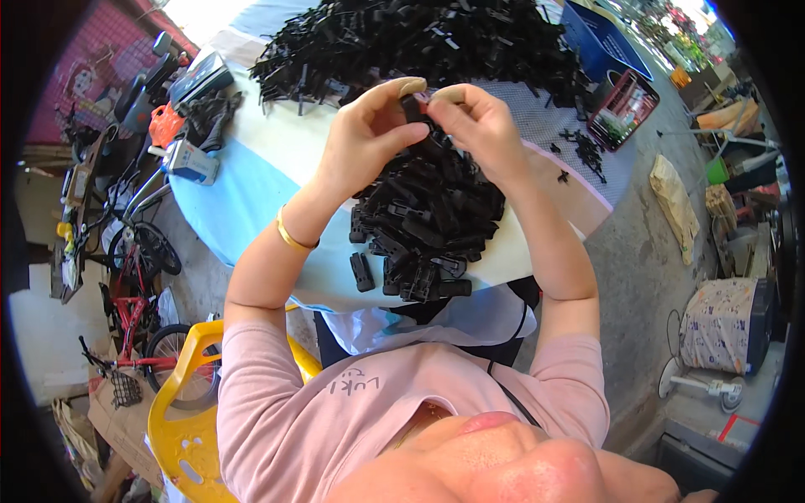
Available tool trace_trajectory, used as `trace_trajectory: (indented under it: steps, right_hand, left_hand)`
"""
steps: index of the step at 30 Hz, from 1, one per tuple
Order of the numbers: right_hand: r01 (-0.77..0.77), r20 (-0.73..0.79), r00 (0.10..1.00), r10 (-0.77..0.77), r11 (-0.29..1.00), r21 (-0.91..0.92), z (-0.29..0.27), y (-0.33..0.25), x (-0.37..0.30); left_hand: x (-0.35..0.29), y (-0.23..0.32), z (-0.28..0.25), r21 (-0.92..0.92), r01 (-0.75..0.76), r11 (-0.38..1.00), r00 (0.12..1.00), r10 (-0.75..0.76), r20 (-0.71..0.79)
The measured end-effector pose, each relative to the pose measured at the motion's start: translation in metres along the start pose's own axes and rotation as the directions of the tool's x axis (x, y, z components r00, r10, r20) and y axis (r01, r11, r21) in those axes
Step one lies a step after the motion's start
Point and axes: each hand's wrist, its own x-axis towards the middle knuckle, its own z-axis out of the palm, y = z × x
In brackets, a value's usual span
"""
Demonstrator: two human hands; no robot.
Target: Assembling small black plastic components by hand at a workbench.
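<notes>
Over the table, my left hand (369,130) is closed, pinching a small black plastic part (411,107) between thumb and forefinger. My right hand (480,126) is closed right beside it, its fingertips meeting at the part's edge. Whatever those fingers pinch is too small to make out. Tan coverings show on some fingertips. Below both hands lies a heap of black plastic pieces (428,218), like small clips or housings, close to the table's near edge. A much larger pile of thin black parts (419,46) spreads across the far side.
A blue basket (608,42) and a propped phone (622,109) stand at the far right, near several tiny black bits (584,155). At the left edge of the table (226,197) sit a small box (191,162) and a dark device (201,77). A yellow chair (180,419) stands at lower left.
</notes>
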Motion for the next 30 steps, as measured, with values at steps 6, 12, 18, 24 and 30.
trace_trajectory:
  steps: [6, 12, 18, 24, 30]
  right_hand:
    - [-0.079, 0.070, 0.994, 0.081, 0.996, -0.035, 0.004, 0.003, -0.004]
    - [-0.081, 0.057, 0.995, 0.082, 0.996, -0.031, 0.007, -0.001, -0.008]
    - [-0.011, 0.021, 1.000, 0.014, 0.992, -0.124, 0.016, -0.002, -0.012]
    - [-0.069, -0.035, 0.997, 0.066, 0.992, -0.103, 0.014, -0.001, -0.013]
    - [0.138, -0.029, 0.989, -0.143, 0.981, -0.136, 0.004, 0.001, -0.003]
  left_hand:
    - [0.004, -0.008, -0.004, -0.296, 0.091, 0.951, 0.995, -0.079, 0.054]
    - [0.001, 0.003, 0.001, -0.261, 0.050, 0.964, 0.999, -0.054, -0.007]
    - [-0.003, 0.000, 0.000, -0.157, 0.013, 0.987, 0.997, -0.024, -0.070]
    - [-0.007, 0.005, 0.006, 0.214, -0.115, 0.970, 0.985, 0.139, -0.101]
    - [0.000, 0.006, 0.008, 0.304, -0.204, 0.931, 0.960, 0.251, -0.126]
